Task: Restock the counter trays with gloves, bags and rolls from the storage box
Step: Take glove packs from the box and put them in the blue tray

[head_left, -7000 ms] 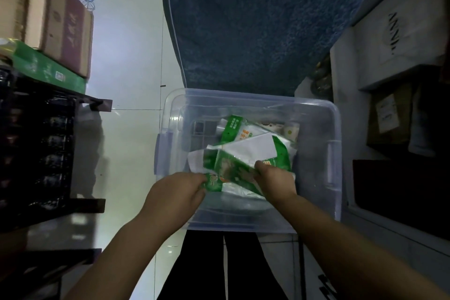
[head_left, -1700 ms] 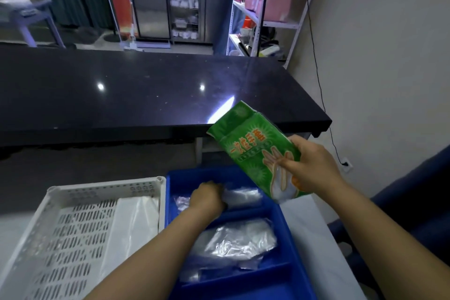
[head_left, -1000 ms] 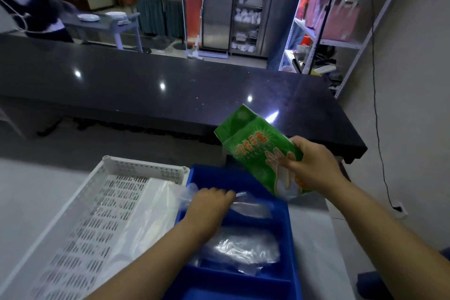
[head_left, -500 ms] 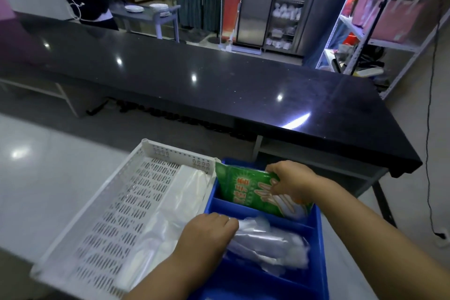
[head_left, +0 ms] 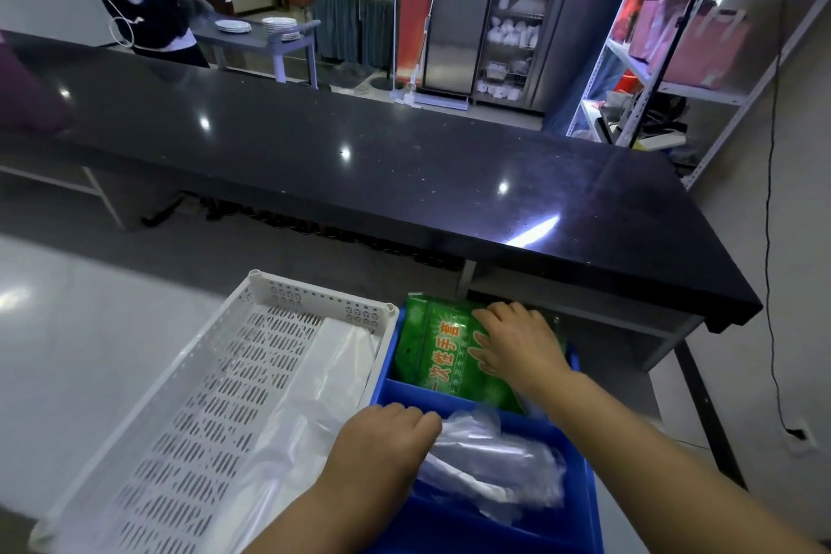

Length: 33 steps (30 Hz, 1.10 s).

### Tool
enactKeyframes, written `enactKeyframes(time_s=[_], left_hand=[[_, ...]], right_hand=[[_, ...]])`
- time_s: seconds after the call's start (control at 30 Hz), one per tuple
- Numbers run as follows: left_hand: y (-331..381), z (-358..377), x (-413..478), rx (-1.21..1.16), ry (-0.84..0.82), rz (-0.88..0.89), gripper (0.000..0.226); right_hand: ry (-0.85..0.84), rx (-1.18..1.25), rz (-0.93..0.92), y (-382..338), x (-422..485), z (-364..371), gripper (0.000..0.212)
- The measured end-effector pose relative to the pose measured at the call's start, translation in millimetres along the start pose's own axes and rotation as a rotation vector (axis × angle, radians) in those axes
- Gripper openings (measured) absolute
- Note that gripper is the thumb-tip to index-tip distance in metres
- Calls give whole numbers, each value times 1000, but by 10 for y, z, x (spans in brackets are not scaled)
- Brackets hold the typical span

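Your blue tray (head_left: 395,391) sits on the pale bench (head_left: 90,351), touching the white slotted basket (head_left: 314,297) on its left. The basket holds a stack of clear plastic bags (head_left: 314,396) along its right side. In the tray's far compartment lies the green glove pack (head_left: 436,355), directly under your right hand (head_left: 517,346). The right fingers (head_left: 490,317) are straight and spread, pressing flat on the pack's right half without gripping it. In the nearer compartment, your left hand (head_left: 382,441) curls its fingers (head_left: 418,418) over the left end of a crumpled clear plastic bundle (head_left: 494,459), holding it; the bundle stretches away to the right of those fingers.
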State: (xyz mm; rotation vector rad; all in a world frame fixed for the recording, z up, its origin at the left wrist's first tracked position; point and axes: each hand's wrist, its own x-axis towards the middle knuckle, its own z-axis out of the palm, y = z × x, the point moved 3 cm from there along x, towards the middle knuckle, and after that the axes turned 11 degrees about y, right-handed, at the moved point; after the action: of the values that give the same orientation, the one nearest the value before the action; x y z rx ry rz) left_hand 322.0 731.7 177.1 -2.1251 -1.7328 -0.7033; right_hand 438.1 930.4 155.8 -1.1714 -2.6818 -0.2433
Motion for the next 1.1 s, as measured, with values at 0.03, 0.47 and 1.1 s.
enactKeyframes(time_s=[0.03,0.47,1.1], left_hand=[[1,17,-4,-8,-5,1,38],[-22,113,-10,-40,-40,-9,39],[17,178,698,-37,-66,-12,42]], right_hand=[[-19,10,20,-6,-23,44,56],[43,33,100,17,-106,100,57],[-185,597,89,-2,-570,-581,47]])
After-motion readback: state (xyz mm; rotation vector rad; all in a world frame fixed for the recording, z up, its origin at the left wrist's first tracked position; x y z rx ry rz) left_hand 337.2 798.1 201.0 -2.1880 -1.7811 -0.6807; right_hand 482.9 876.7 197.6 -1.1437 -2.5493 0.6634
